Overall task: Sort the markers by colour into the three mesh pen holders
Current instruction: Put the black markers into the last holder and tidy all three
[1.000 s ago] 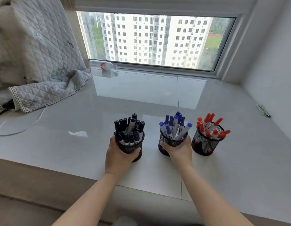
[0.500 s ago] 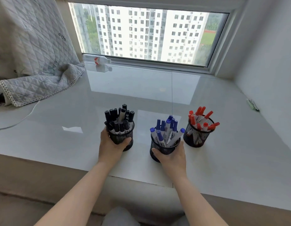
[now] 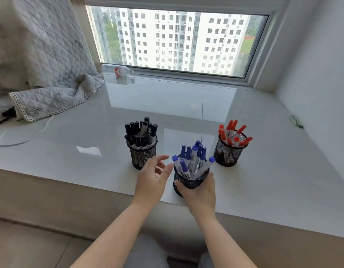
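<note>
From my seat the sorting looks done: I see no loose markers on the table (image 3: 263, 190). The blue-marker holder (image 3: 189, 183) sits near the table's front edge, and my right hand (image 3: 201, 192) is wrapped around its near side. Behind it to the left stands the black-marker holder (image 3: 143, 155); behind it to the right, the red-marker holder (image 3: 228, 153), each single-coloured. My left hand (image 3: 152, 177) hangs open just left of the blue one, fingers spread, holding nothing. I judge only tidying the row remains.
</note>
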A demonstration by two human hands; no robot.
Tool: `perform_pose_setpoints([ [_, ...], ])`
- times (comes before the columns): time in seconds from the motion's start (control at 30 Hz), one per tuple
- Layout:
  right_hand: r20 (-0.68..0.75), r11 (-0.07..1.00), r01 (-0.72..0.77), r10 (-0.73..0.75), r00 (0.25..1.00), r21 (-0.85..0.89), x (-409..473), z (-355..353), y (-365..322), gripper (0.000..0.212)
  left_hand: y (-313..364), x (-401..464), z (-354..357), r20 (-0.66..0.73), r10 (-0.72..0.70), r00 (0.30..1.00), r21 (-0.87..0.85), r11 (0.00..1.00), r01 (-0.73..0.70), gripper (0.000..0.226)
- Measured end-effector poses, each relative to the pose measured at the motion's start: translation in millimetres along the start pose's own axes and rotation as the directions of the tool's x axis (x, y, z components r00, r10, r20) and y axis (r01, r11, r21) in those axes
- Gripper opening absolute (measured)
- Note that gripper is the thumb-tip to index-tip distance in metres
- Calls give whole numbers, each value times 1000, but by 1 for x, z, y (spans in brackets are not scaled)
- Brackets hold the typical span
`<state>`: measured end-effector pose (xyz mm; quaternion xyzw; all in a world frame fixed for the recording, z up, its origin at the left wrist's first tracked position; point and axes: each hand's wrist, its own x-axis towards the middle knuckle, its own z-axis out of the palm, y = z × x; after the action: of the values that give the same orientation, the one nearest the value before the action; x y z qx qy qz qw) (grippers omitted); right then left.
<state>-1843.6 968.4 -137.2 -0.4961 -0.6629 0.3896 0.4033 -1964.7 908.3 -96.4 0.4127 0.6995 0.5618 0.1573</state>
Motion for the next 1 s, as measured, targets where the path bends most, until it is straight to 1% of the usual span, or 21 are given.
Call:
perform_pose_setpoints([
  [0.07, 24, 1000, -1, 0, 1000, 20, -3, -4, -1, 72, 3, 0, 4, 55, 6, 998, 8, 1000, -7, 15],
  [0.13, 69, 999, -14, 11, 998, 45, -5, -9, -3, 73, 4, 2, 7, 67, 1, 998, 39, 999, -3, 17],
  [0.17, 92, 998, -27, 22, 995, 57, -5, -12, -3, 76, 4, 3, 8, 67, 5, 998, 53, 999, -9, 13],
  [0.23, 133, 995, -63, 52, 990, 77, -6, -20, -3, 90, 5, 3, 9, 78, 21, 997, 66, 998, -26, 5],
  [0.27, 142, 993, -77, 64, 988, 84, -6, -25, -2, 94, 5, 2, 10, 86, 34, 996, 70, 997, -40, 4],
  [0.3, 135, 992, -83, 70, 988, 97, -6, -30, -3, 93, 6, 1, 10, 92, 49, 995, 81, 995, -56, 9],
  [0.33, 107, 988, -84, 71, 992, 126, -5, -35, -4, 85, 6, 1, 9, 103, 59, 993, 96, 993, -69, 14],
  [0.4, 12, 978, -77, 76, 997, 194, 2, -44, -10, 63, 9, 2, 9, 128, 69, 989, 131, 988, -86, 22],
  [0.43, -19, 978, -67, 72, 997, 198, 7, -47, -13, 51, 9, 3, 9, 134, 70, 989, 146, 985, -90, 26],
  [0.47, -19, 982, -55, 59, 998, 178, 13, -49, -17, 39, 9, 4, 9, 135, 70, 988, 155, 984, -91, 29],
  [0.53, 45, 991, -28, 22, 999, 134, 21, -50, -23, 17, 9, 5, 8, 129, 67, 989, 164, 982, -88, 28],
  [0.57, 85, 993, -13, 3, 996, 117, 24, -50, -26, 14, 9, 5, 8, 120, 65, 991, 162, 983, -84, 26],
  [0.67, 134, 998, 69, -67, 989, -14, 32, -52, -31, 29, 15, 8, 7, 57, 58, 997, 141, 988, -65, 22],
  [0.73, 120, 989, 114, -102, 987, -92, 37, -57, -36, 31, 21, 10, 3, -2, 71, 997, 107, 992, -71, 23],
  [0.77, 102, 988, 127, -118, 988, -90, 40, -60, -40, 30, 25, 12, 1, -34, 81, 996, 78, 994, -78, 23],
  [0.9, -15, 976, 216, -217, 976, -14, 47, -76, -58, 23, 41, 19, -13, -187, 103, 977, -58, 992, -116, 25],
  [0.97, -137, 958, 267, -252, 958, 108, 46, -84, -66, 21, 45, 22, -21, -279, 76, 957, -143, 982, -120, 23],
  [1.0, -205, 941, 285, -247, 947, 183, 44, -88, -69, 20, 45, 23, -25, -327, 57, 943, -166, 979, -117, 23],
])
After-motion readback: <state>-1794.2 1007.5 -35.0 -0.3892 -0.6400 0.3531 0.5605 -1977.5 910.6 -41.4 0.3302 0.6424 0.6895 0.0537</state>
